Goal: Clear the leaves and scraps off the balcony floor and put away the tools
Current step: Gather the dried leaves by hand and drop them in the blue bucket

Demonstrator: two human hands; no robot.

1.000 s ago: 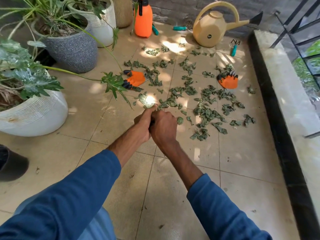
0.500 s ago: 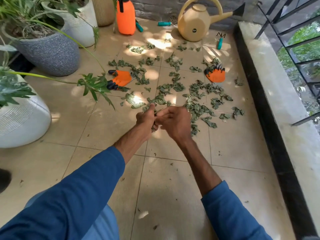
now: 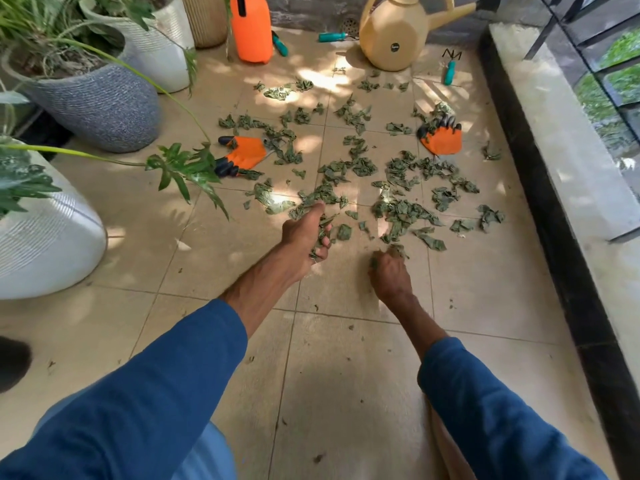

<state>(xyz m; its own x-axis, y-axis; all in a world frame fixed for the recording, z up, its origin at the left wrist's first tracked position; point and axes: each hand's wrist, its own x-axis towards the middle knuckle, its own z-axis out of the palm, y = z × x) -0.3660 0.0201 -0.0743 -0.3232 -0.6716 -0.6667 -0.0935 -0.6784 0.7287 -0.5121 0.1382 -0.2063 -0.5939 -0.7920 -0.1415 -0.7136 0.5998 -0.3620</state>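
Green leaf scraps (image 3: 401, 209) lie scattered over the beige floor tiles (image 3: 346, 358). My left hand (image 3: 304, 233) is curled around a bunch of picked-up leaves above the near edge of the litter. To its right, my right hand (image 3: 389, 271) is down at the floor, its fingers closing on a few scraps. Two orange claw gloves lie among the leaves, one on the left (image 3: 242, 154) and one on the right (image 3: 441, 138). A teal hand rake (image 3: 450, 69) and two teal tool handles (image 3: 330, 37) lie near the back wall.
An orange sprayer (image 3: 251, 27) and a tan watering can (image 3: 394, 32) stand at the back. A grey pot (image 3: 100, 102) and white pots (image 3: 41, 237) line the left, with a plant stem (image 3: 183, 166) leaning over the floor. A raised ledge (image 3: 561, 140) with railing bounds the right.
My hands were together over the leaves; they have parted. The right hand dropped to the floor on the right, while the left keeps its bunch of leaves.
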